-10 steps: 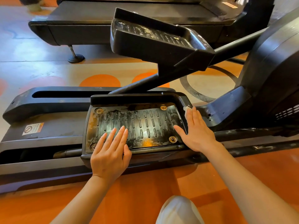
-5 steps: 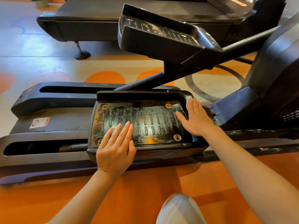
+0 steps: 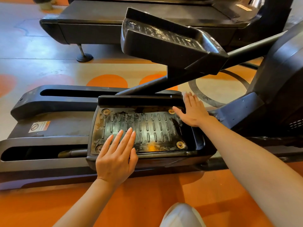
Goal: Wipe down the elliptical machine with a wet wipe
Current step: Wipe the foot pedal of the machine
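The elliptical's near pedal (image 3: 152, 128) is a black ribbed plate with worn, rusty patches and brass bolts at its corners. My left hand (image 3: 116, 158) lies flat on its near left part, fingers straight and together. My right hand (image 3: 193, 110) presses flat on the pedal's raised right rim at the far corner, thumb reaching over the plate. No wipe shows around that hand; anything under the palm is hidden. The second pedal (image 3: 164, 41) hangs raised behind on its arm.
The elliptical's dark housing (image 3: 282, 71) rises at the right. Its base rail (image 3: 54, 102) with a warning sticker (image 3: 40, 126) runs off to the left. A treadmill deck (image 3: 131, 13) stands behind. My knee (image 3: 182, 215) is at the bottom, on orange floor.
My right hand has slid away from me along the pedal's right rim to the far corner. My left hand has stayed flat on the plate.
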`<action>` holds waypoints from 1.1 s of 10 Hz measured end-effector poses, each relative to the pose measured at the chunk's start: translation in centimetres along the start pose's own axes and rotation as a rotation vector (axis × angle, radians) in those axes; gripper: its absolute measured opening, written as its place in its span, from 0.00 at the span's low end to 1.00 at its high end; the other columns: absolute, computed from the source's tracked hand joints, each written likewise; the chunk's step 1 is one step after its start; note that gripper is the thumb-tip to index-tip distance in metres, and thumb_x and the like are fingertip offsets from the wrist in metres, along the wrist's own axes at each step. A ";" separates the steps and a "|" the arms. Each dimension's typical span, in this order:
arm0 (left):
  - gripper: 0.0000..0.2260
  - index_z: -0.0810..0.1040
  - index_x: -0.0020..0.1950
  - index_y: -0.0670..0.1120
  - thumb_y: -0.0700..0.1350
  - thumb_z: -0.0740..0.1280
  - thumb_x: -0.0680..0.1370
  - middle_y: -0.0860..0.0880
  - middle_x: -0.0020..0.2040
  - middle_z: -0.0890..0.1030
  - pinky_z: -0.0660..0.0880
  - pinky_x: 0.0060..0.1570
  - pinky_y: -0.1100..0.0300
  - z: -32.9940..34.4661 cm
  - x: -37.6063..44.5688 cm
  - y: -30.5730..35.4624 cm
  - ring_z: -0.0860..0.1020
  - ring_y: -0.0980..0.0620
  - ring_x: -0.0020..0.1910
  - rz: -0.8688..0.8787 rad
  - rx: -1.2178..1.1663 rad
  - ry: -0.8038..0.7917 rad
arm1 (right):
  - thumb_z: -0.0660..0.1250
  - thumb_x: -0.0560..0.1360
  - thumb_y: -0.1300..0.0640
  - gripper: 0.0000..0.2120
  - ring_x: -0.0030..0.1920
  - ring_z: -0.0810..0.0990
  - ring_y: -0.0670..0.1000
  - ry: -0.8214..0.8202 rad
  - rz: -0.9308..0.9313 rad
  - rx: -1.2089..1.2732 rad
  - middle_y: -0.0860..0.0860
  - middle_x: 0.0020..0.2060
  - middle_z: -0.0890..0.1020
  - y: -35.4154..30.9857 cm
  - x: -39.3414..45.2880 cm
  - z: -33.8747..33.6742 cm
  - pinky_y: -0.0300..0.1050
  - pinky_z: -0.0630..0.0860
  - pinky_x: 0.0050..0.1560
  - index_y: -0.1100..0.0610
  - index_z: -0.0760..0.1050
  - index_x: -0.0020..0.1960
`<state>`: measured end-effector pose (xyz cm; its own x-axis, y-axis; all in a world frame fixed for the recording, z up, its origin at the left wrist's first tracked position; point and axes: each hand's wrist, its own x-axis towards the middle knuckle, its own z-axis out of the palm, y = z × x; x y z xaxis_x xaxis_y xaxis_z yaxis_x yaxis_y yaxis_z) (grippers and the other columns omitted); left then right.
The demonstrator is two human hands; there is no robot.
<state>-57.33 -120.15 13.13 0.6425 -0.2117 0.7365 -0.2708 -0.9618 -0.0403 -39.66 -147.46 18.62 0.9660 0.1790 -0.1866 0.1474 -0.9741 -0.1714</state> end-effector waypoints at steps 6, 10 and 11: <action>0.18 0.80 0.65 0.44 0.48 0.57 0.82 0.46 0.65 0.78 0.74 0.63 0.46 0.1 0.0 0.0 0.78 0.46 0.65 -0.007 0.002 0.005 | 0.41 0.83 0.41 0.32 0.75 0.26 0.49 0.006 -0.403 0.029 0.49 0.77 0.31 -11.0 2.4 3.4 0.51 0.29 0.75 0.54 0.30 0.78; 0.18 0.80 0.65 0.44 0.48 0.57 0.82 0.46 0.66 0.78 0.73 0.64 0.47 0.1 0.0 0.1 0.78 0.47 0.65 -0.026 0.000 0.009 | 0.43 0.85 0.47 0.28 0.78 0.35 0.50 0.012 -0.416 -0.111 0.48 0.79 0.37 -10.1 3.0 2.0 0.50 0.32 0.76 0.52 0.35 0.80; 0.18 0.80 0.65 0.44 0.48 0.57 0.82 0.46 0.66 0.79 0.73 0.65 0.47 0.0 0.0 0.2 0.78 0.47 0.65 -0.025 0.008 0.019 | 0.44 0.85 0.48 0.28 0.79 0.36 0.51 0.018 -0.519 -0.173 0.48 0.79 0.38 -12.3 3.8 1.8 0.51 0.34 0.77 0.51 0.35 0.80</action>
<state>-57.36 -120.30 13.12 0.6350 -0.1847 0.7501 -0.2491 -0.9681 -0.0276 -38.20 -134.60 18.31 0.7603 0.6414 -0.1027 0.6370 -0.7672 -0.0751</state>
